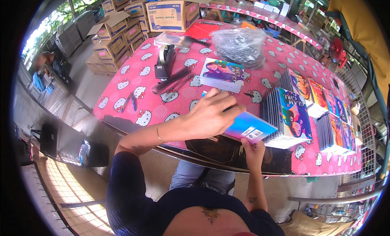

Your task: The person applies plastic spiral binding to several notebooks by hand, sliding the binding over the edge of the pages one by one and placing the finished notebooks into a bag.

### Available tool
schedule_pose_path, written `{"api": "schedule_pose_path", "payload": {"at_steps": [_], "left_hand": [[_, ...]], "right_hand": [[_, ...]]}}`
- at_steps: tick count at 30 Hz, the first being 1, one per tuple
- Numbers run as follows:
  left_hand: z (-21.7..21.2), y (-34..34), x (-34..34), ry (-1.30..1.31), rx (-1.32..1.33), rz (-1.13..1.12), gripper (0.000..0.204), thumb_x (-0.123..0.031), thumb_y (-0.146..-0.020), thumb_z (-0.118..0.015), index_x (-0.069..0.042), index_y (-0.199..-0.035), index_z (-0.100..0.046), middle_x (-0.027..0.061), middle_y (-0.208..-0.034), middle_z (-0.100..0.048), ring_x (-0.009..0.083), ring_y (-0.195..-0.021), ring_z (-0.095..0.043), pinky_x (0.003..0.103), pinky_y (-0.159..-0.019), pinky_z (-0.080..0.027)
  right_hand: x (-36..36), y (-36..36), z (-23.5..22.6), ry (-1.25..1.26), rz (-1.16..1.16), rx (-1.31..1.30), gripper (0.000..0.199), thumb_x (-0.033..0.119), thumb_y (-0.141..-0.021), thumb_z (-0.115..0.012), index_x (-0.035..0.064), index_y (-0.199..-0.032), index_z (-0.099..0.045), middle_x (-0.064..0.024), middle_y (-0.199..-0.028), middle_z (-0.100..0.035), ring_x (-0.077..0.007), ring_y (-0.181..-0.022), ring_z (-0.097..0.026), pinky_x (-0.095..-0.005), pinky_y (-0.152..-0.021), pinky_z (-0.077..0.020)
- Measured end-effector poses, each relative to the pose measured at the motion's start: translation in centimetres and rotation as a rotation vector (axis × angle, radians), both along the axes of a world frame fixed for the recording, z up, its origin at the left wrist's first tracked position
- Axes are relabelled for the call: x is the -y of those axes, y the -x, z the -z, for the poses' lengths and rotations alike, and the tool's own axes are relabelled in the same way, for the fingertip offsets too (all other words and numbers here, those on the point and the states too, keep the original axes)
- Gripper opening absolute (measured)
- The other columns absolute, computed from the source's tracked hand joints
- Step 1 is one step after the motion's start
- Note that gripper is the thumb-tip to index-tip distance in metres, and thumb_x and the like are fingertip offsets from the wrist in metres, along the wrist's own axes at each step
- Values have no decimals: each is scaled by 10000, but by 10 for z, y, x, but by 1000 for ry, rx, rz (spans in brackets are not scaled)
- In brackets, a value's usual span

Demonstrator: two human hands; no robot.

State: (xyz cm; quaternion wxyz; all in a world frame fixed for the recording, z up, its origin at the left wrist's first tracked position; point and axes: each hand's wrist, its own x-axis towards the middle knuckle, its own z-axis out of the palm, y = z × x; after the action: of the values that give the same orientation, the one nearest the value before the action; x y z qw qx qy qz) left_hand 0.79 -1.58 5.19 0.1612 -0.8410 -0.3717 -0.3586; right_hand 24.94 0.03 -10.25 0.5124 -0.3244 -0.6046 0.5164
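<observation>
The left hand (211, 114) lies flat with fingers (227, 97) spread on the blue notebook (248, 128), pressing it to the desk (134, 94), while the right hand (252, 148) pinches its near edge from beneath, fingers closed on it. Judging by the loose black spiral coils (172, 79) just beyond the fingers, binding seems under way, though the spine is hidden; threading a coil would call for aligned holes.

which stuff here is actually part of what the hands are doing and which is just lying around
In use:
- left hand pressing on the notebook
- right hand gripping its near edge
- black spiral coils

Lying about:
- tape dispenser
- bag of coils
- finished notebook stacks
- cardboard boxes
</observation>
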Motion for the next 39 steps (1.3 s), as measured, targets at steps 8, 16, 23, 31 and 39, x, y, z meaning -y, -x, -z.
{"api": "schedule_pose_path", "payload": {"at_steps": [8, 16, 23, 31, 39], "left_hand": [[83, 23, 44, -17, -62, -311, 435, -153, -909, -659, -63, -1334, -624, 112, -1289, -619, 251, -1214, -568, 425, -1119, -339], [146, 39, 61, 710, 1168, 12, 584, -324, -1114, -344, 60, -1554, -310, 221, -1603, -352, 318, -1486, -343, 402, -1212, -258], [125, 182, -165, 177, 375, -528, 448, -161, -925, -653, 24, -1320, -553, 266, -1187, -632, 451, -1083, -622, 502, -911, -516], [174, 264, -417, 371, -437, -1001, 498, -205, -970, -505, -55, -1444, -496, 153, -1460, -537, 352, -1429, -428, 642, -1165, -278], [209, 286, -510, 496, -393, -1040, 477, -216, -1016, -439, -131, -1485, -456, 127, -1527, -486, 331, -1466, -387, 694, -1161, -230]], "right_hand": [[7, 10, -1, -16, -134, -39, 634, 106, -935, -723, 5, -1486, -427, -152, -1356, -574, -231, -1261, -554, -363, -1101, -397], [-7, 24, 20, -96, 65, 106, 468, 151, -858, -810, -23, -1233, -591, -118, -1125, -646, -193, -1032, -634, -324, -912, -501], [1, -12, 29, -38, 141, -53, 552, 94, -818, -846, 4, -1260, -527, -143, -1069, -661, -205, -954, -666, -329, -878, -542], [-13, -14, 36, -40, 107, -74, 573, 187, -787, -897, 4, -1182, -525, -171, -1043, -686, -242, -949, -694, -352, -857, -562], [-17, -16, 47, -72, 103, -10, 560, 283, -794, -882, 55, -1118, -487, -164, -966, -682, -274, -912, -707, -360, -808, -589]]}}
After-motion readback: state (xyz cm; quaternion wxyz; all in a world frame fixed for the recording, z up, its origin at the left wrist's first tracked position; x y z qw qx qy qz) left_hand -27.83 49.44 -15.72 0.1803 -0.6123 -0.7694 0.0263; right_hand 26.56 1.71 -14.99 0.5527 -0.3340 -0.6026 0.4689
